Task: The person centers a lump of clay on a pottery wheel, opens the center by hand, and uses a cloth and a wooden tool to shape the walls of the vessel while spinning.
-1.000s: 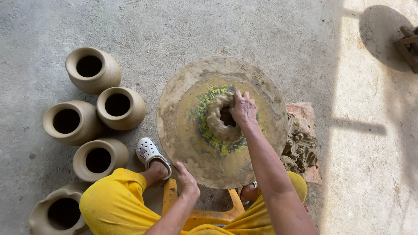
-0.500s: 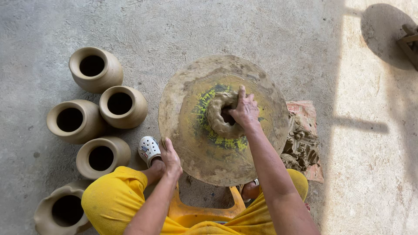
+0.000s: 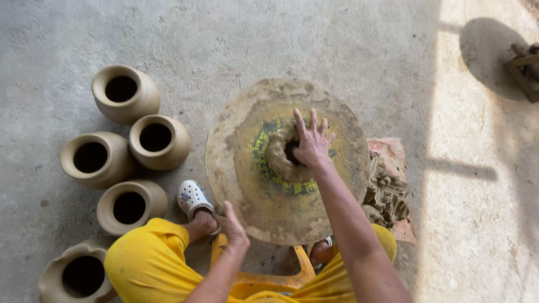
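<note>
Right hand (image 3: pixel 312 143): fingers spread flat over clay lump (image 3: pixel 283 160) at centre of potter's wheel (image 3: pixel 247 185); left hand (image 3: pixel 233 227): at wheel's near rim, fingers apparently together, grip unclear; five unfired pots (image 3: pixel 160 141) on floor (image 3: pixel 337 45) to the left; clay heap (image 3: pixel 387 193) right.

We see a tan, mud-brown potter's wheel (image 3: pixel 247 185) with smeared yellow and green paint around its grey-brown clay lump (image 3: pixel 279 160). The unfired pots (image 3: pixel 160 141) are pale beige with dark mouths. Our trousers (image 3: pixel 149 264) are bright yellow, the shoe (image 3: pixel 192 198) white with holes, the stool (image 3: pixel 264 280) orange, the floor (image 3: pixel 224 45) grey.
</note>
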